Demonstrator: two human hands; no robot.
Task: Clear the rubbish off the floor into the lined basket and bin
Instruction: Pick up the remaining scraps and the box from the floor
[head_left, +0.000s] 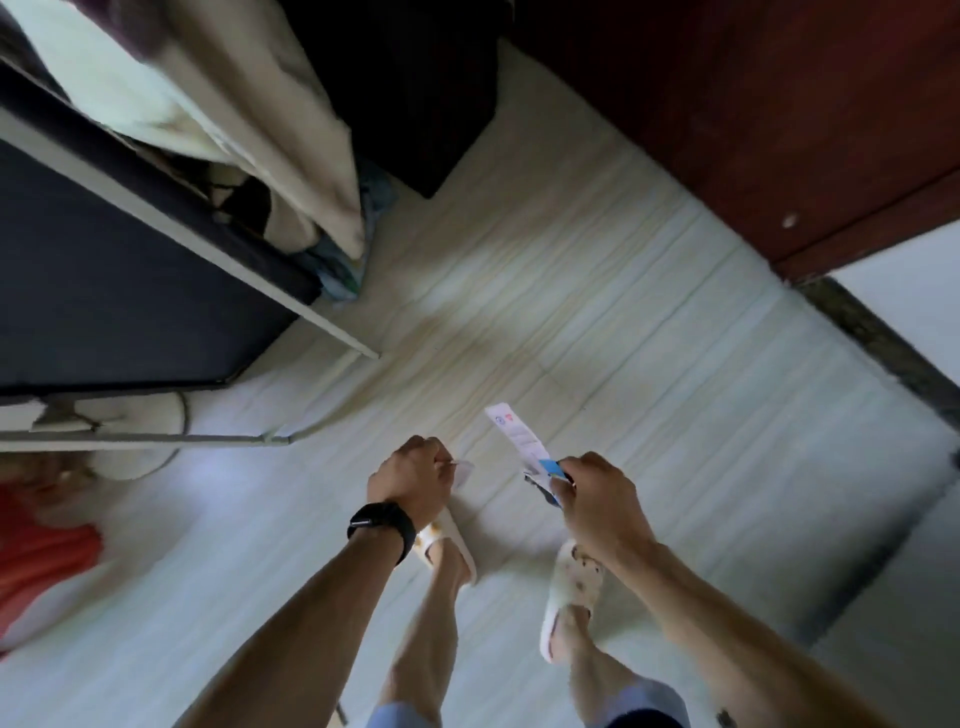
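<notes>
No basket or bin in shot, just pale floor (571, 291) and the bed frame (130, 291) at 9 o'clock. My worry: I'm walking, and the long paper strip (514, 431) could slip since my right hand (597, 499), at 5 o'clock, only pinches its near end along with something blue. Left hand (410, 478), 6 o'clock, knuckles up, fingers curled on a small white scrap (464, 470).
</notes>
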